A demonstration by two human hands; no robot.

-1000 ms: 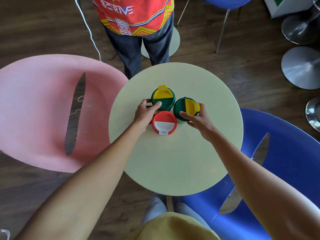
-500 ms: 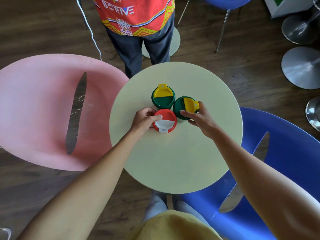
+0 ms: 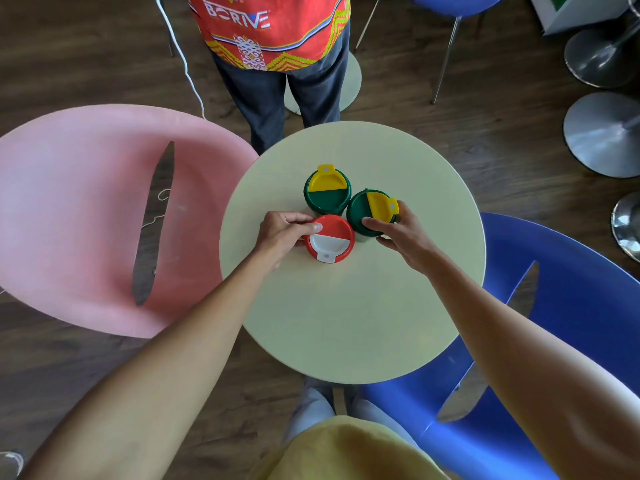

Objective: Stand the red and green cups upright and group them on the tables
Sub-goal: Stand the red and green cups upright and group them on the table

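Fingers (image 3: 313, 226) of the left hand (image 3: 280, 237) are curled around the near-left side of the red cup (image 3: 329, 239), thumb resting on its lid, pinching it by the rim. A second ago that hand was touching the far green cup (image 3: 327, 194); it has since slid back to the red one, and the far cup now stands free. The right hand (image 3: 403, 233) has stayed where it was, its fingers pinching the right green cup (image 3: 370, 211) across the lid, the forefinger on the near edge and the others behind the yellow flap.

All the cups stand upright, lids up, near the middle of the round worktop (image 3: 346, 323). They sit in a tight triangle, with sides touching or nearly so. By my reading the grouping on this worktop is as good as done, and these grips are only a last nudge.

Count: one red cup with a white flap, two green cups with yellow flaps, three cups in all. Around the worktop are a pink chair (image 3: 86, 220) to the left and a blue chair (image 3: 571, 323) to the right. A second person (image 3: 277, 46) stands at the far side.
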